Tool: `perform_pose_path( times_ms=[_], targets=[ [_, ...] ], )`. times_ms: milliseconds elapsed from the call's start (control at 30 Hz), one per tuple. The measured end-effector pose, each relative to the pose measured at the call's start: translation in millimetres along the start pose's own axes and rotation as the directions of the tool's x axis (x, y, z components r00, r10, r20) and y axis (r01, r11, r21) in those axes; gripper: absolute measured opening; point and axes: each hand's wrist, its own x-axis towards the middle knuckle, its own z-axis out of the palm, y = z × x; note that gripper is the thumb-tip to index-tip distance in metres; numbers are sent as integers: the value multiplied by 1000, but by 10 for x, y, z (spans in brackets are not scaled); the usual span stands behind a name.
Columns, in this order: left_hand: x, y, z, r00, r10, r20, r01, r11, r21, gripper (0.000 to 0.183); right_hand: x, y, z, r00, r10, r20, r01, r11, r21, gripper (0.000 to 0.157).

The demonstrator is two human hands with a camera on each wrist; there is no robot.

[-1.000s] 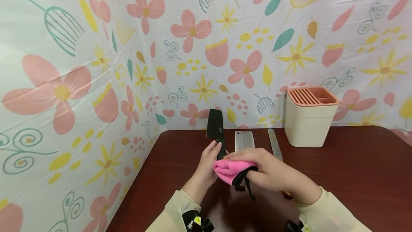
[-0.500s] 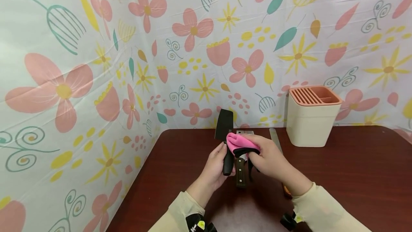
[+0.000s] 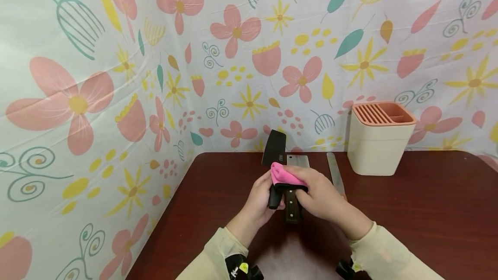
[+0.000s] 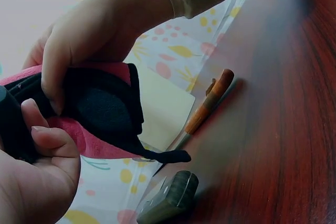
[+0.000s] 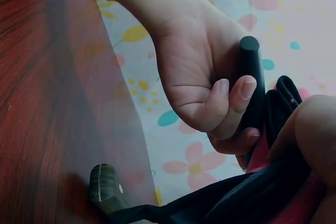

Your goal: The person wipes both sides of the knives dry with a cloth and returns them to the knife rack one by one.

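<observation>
My left hand grips the black handle of a black cleaver, whose blade points away from me and up. In the right wrist view its fingers curl round the handle. My right hand holds a folded pink cloth with black trim against the cleaver near the top of its handle. That contact spot is covered by the cloth. A black strip of the cloth hangs loose in the left wrist view. Below the hands lies a second cleaver with a silver blade and a dark riveted handle.
Right of the silver cleaver lies a long narrow knife; its brown handle shows in the left wrist view. A cream knife holder with a slotted orange top stands at the back right of the dark red table. Floral sheeting rises behind.
The black cleaver and left hand have shifted right. My right hand has moved the pink cloth up from the handle's lower end, then slightly back down to near its top.
</observation>
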Motion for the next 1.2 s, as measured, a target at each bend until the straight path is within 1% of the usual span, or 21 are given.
perform_pose_path(
  times_ms=[133, 233, 300, 467, 600, 667, 767, 833, 900, 1000, 1100, 1200],
  targets=[
    [14, 15, -6, 1000, 6, -14, -6, 1000, 11, 36, 20, -27, -18, 999, -44, -18, 44, 999, -11, 63],
    [26, 24, -10, 1000, 16, -18, -15, 1000, 18, 31, 38, -67, -37, 998, -63, -5, 63, 998, -13, 61],
    [33, 26, -11, 1000, 18, -24, -17, 1000, 18, 28, 46, -97, -48, 998, -59, 12, 59, 998, -8, 61],
    [37, 3, -24, 999, 8, -48, -7, 1000, 25, 22, 8, -137, -43, 997, -77, 19, 78, 997, -29, 60],
    [31, -30, -44, 998, -6, -62, 7, 1000, 29, 23, -43, -165, -28, 993, -120, 4, 120, 990, -68, 58],
    [27, -48, -57, 997, -7, -71, 10, 999, 38, 27, -59, -193, -29, 991, -137, 4, 137, 987, -82, 57],
    [18, -70, -74, 994, -17, -105, 21, 999, 35, 48, -70, -234, -37, 987, -159, 13, 159, 985, -65, 57],
    [12, -78, -78, 992, -5, -127, 10, 999, 35, 57, -74, -263, -45, 985, -173, 21, 174, 984, -31, 58],
    [13, -80, -73, 989, 8, -145, -5, 1000, 23, 60, -78, -289, -52, 982, -187, 25, 187, 982, -1, 59],
    [21, -71, -52, 989, 35, -146, -34, 999, 14, 61, -84, -324, -61, 980, -193, 39, 192, 981, 31, 61],
    [29, -47, -28, 990, 46, -137, -47, 999, -5, 63, -86, -344, -73, 982, -176, 71, 172, 983, 59, 64],
    [20, -32, -17, 991, 43, -129, -45, 999, -10, 63, -82, -351, -88, 980, -159, 117, 146, 983, 111, 66]
  ],
)
